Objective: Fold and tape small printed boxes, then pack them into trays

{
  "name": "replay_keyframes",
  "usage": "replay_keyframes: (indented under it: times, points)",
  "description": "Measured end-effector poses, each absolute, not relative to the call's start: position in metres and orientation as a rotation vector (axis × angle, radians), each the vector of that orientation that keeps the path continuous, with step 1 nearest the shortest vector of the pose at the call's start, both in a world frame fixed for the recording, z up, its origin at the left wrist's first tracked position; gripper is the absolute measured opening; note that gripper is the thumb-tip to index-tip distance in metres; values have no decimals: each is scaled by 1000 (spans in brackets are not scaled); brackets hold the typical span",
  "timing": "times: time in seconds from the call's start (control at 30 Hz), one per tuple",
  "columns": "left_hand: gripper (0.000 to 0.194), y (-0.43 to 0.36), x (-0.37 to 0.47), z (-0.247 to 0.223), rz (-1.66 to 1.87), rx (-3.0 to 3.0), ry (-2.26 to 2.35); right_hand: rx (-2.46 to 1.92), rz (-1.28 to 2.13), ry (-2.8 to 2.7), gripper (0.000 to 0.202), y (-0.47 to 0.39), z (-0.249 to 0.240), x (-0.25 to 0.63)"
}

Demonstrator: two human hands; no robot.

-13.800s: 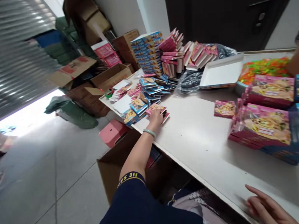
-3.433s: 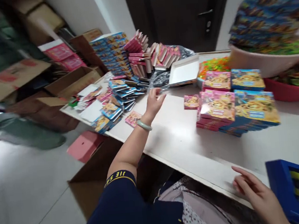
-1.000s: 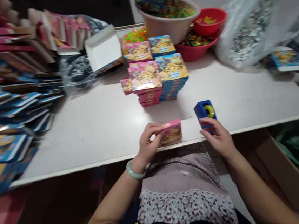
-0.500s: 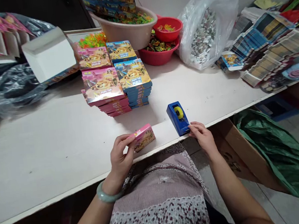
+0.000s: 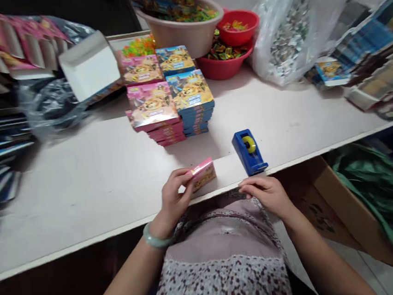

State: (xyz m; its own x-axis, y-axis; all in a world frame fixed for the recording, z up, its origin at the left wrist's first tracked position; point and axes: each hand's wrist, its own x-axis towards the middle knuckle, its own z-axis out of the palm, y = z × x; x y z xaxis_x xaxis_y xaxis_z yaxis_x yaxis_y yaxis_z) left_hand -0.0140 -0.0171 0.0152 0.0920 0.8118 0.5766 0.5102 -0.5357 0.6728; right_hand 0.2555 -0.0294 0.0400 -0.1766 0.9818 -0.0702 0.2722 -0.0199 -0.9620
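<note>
My left hand (image 5: 176,191) is closed on a small pink box (image 5: 203,173), pinching its left end between thumb and fingers. The box stands on its long side near the table's front edge, a printed face toward me. My right hand (image 5: 265,193) is just off the table edge, thumb and fingertips pressed together. Whatever is between them is too small or clear to make out. Just beyond that hand stands a blue tape dispenser (image 5: 249,154) with a yellow-cored roll, apart from the fingers.
Stacked pink boxes (image 5: 152,104) and blue boxes (image 5: 190,90) stand mid-table. Behind are a pale basin (image 5: 182,33), red bowls (image 5: 225,68) and a clear bag (image 5: 287,41) of small pieces. An open white box (image 5: 89,67) lies left. Below right is a carton (image 5: 340,198) with green sheeting.
My right hand has left the tape dispenser's front end and moved toward the pink box, fingers pinched. My left hand still grips the box. The whole view has shifted.
</note>
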Motion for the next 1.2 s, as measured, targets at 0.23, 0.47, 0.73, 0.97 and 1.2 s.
replay_keyframes:
  times: [0.23, 0.47, 0.73, 0.97, 1.2]
  points:
    - [52, -17, -18, 34, 1074, 2378, 1274, -1125, 1601, -1324, 48, 5, 50, 161]
    - [35, -8, -30, 37, 1095, 2329, 1211, -1434, 1168, -1766, 69, 26, 32, 162]
    - [20, 36, -117, 132, 1652, 1381, 1419, -1199, 1522, -1687, 57, 25, 36, 189]
    - [27, 113, -152, 182, 1619, 1184, 1317, -1170, 1606, -1601, 57, 26, 32, 180]
    - [17, 174, -228, 163, 1590, 1096, 1658, -1276, 1559, -1619, 53, 36, 29, 204]
